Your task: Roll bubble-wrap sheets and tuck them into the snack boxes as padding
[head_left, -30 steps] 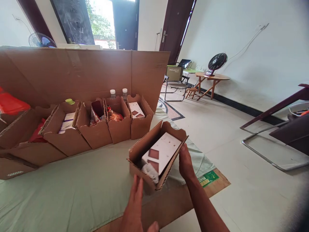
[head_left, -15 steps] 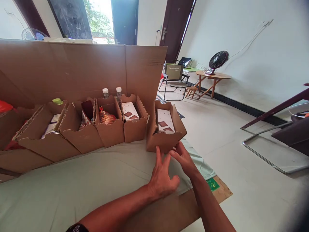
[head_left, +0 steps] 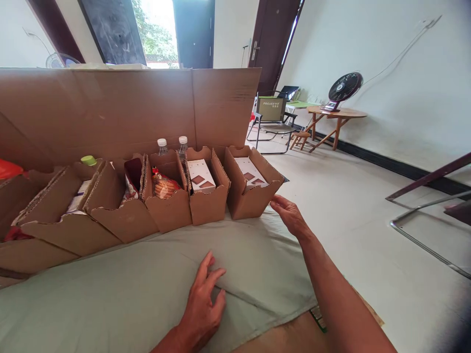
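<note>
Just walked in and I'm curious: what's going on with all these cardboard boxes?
A row of open brown cardboard boxes stands on a pale green cloth. The person's right hand, open, is beside the rightmost box, which holds a white carton with brown squares. The left hand rests on the cloth, holding nothing.

The right hand [head_left: 290, 214] hovers open just beside the end cardboard box [head_left: 252, 196]; the left hand [head_left: 202, 304] rests on green cloth [head_left: 110, 289].

The left hand [head_left: 201, 309] and the right hand [head_left: 290, 215] are bare, and the forearms [head_left: 333, 294] run bare to the frame's lower edge.
</note>
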`<move>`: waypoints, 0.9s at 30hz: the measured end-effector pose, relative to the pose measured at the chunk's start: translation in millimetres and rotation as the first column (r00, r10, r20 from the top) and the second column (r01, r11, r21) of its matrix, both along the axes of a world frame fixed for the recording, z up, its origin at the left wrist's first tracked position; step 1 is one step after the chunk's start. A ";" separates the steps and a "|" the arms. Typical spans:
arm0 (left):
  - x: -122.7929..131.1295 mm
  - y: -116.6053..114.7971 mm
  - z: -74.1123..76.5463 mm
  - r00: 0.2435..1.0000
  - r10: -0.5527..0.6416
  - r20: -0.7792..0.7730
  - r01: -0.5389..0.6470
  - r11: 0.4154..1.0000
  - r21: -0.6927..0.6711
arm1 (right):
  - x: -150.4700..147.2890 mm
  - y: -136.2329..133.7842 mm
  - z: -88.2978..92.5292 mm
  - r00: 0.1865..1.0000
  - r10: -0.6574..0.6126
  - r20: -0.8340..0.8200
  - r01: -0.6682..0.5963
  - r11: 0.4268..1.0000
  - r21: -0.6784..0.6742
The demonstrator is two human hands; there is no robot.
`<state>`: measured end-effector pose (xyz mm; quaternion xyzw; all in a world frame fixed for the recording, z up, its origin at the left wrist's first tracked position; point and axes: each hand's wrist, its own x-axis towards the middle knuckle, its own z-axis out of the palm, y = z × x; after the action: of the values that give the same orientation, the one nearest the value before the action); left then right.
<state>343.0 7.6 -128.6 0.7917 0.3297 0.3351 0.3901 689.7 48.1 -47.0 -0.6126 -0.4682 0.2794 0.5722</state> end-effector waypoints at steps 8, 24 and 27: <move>-8.3 5.6 -10.5 0.998 0.051 0.038 -0.055 0.993 0.108 | -3.5 16.2 30.4 0.996 0.059 -0.060 -0.055 0.996 0.064; -5.9 5.7 -4.5 0.999 0.017 0.047 -0.021 0.997 0.077 | 15.5 55.0 49.8 0.967 0.248 -0.066 -0.255 0.955 -0.152; -5.5 5.7 -3.1 0.999 0.012 0.044 -0.015 0.998 0.064 | 14.7 51.3 50.8 0.978 0.206 -0.027 -0.207 0.964 -0.169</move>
<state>337.4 13.2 -131.7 0.7940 0.3156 0.3653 0.3695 704.4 99.3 3.8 -0.6059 -0.5014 0.3793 0.4875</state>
